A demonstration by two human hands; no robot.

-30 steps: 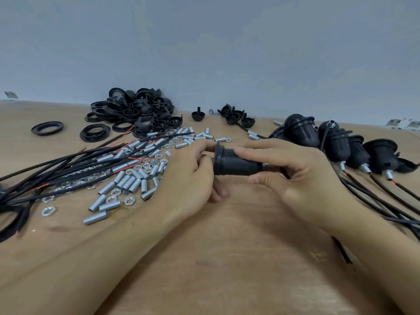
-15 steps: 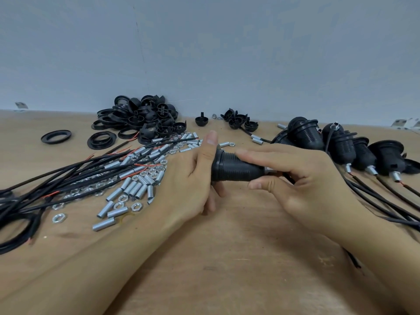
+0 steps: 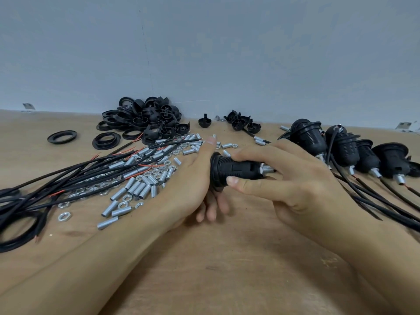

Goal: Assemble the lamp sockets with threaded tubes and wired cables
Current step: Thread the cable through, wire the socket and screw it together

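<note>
Fingers of both hands meet on one black lamp socket (image 3: 236, 170), held lying sideways just above the wooden surface (image 3: 227, 269). Farthest left, a bundle of black wired cables (image 3: 68, 178) fans across the surface, with loose threaded tubes (image 3: 136, 189) and hex nuts (image 3: 64, 216) scattered among and beside it. Behind these sits a heap of black socket caps and rings (image 3: 145, 119). The left hand (image 3: 193, 187) cups the socket's wide flanged end, thumb raised along the rim and fingers curled underneath. The right hand (image 3: 293, 178) pinches the ribbed barrel between forefinger and thumb, near the metal tube (image 3: 267, 170) that sticks out of the narrow end. Farthest right, a row of finished sockets (image 3: 341, 148) lies with cables trailing. The socket looks light, stiff and hard; its ribbing probably gives good purchase, so the barrel seems the place to hold while the small tube is turned.
</note>
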